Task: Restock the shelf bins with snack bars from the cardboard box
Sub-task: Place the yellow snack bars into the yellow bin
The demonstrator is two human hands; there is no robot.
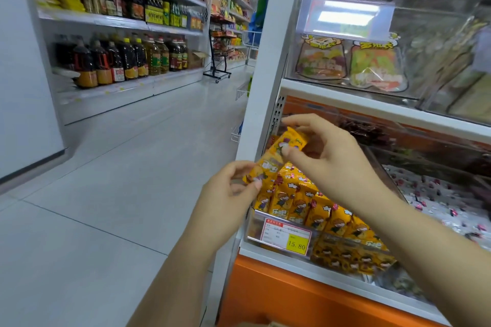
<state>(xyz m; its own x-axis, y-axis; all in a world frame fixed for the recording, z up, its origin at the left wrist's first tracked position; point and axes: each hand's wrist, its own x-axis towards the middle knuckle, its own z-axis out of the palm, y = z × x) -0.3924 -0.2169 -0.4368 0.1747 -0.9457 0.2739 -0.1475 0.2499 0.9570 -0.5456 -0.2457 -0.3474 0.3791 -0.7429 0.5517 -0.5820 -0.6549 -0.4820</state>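
Both hands hold yellow snack bars (279, 152) in front of the left end of a clear shelf bin (255, 231). My left hand (233, 191) pinches the lower end of a bar between thumb and fingers. My right hand (324, 151) pinches the upper bar with thumb and forefinger, its other fingers spread. The bin holds several more yellow bars (318, 210) standing in rows. The cardboard box shows only as a brown sliver (265, 324) at the bottom edge.
A price tag (288, 236) reading 15.80 hangs on the bin front. Right of it, another bin holds small white-wrapped sweets (446, 204). Clear bins with snack pouches (350, 61) sit above. An orange base panel (292, 297) is below. Oil bottles (119, 58) line the aisle's left shelves.
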